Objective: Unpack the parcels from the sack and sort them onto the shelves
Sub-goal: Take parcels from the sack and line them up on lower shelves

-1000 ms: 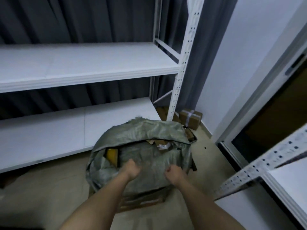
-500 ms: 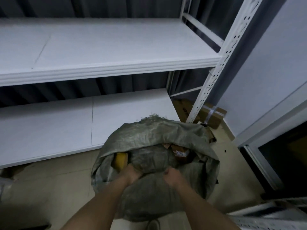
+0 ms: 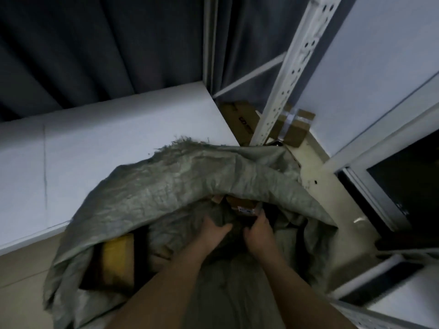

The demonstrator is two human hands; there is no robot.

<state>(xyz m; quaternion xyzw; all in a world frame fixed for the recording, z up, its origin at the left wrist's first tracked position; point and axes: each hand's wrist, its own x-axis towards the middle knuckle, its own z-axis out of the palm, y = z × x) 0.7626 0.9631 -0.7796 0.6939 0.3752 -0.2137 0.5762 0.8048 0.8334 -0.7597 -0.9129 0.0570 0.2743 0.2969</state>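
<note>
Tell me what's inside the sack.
In the sack: a yellow parcel at left and a brown labelled box by the right hand. Sack fabric covers whatever lies deeper.

You stand over a pale floor (image 3: 316, 167) that bears a grey-green sack (image 3: 180, 184); behind the sack runs a bare white shelf (image 3: 107, 143); right of the shelf's corner, cardboard boxes (image 3: 297, 129) sit on the floor around a white perforated upright (image 3: 282, 91).

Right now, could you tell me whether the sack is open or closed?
Open: the grey woven sack gapes, showing a yellow parcel and a labelled brown box inside.
</note>
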